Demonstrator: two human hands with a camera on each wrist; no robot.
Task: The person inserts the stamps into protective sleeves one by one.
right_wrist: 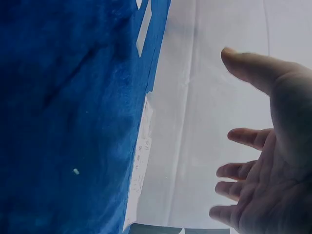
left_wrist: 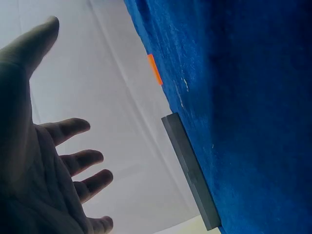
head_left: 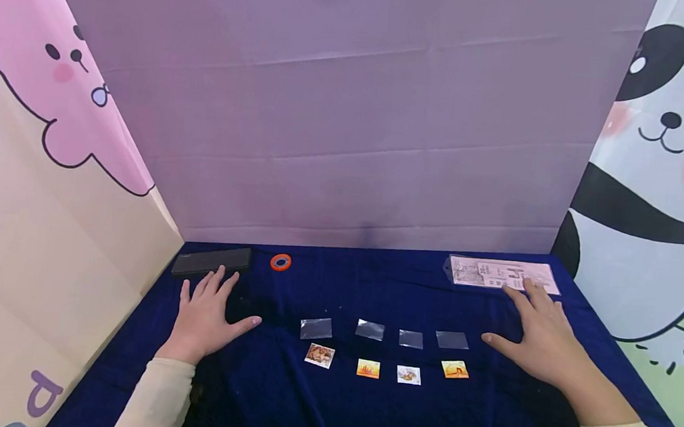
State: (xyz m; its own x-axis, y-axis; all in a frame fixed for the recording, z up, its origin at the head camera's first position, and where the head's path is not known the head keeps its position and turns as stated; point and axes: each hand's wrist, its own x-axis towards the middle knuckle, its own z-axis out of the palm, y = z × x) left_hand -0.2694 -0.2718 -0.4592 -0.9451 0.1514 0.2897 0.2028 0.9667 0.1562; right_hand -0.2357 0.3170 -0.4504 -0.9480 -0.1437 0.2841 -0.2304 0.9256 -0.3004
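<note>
My left hand (head_left: 204,323) is held over the left of the table with fingers spread, nearest to a dark flat case (head_left: 212,262). On the right, my right hand (head_left: 541,336) hovers with spread fingers just before a pink printed sheet in a clear sleeve (head_left: 504,274). Both palms hold nothing in the wrist views. Between the hands lies a row of small clear plastic pieces (head_left: 316,328). Below it sits a row of small stamp-like picture cards: a brown one (head_left: 320,355), two orange ones (head_left: 368,368) (head_left: 455,369) and a pale one (head_left: 409,375).
An orange ring-shaped roll (head_left: 281,262), perhaps tape, lies at the back, right of the dark case. Dark blue cloth (head_left: 276,411) covers the table. A mauve curtain (head_left: 354,140) rises behind it, with cartoon-printed panels on both sides.
</note>
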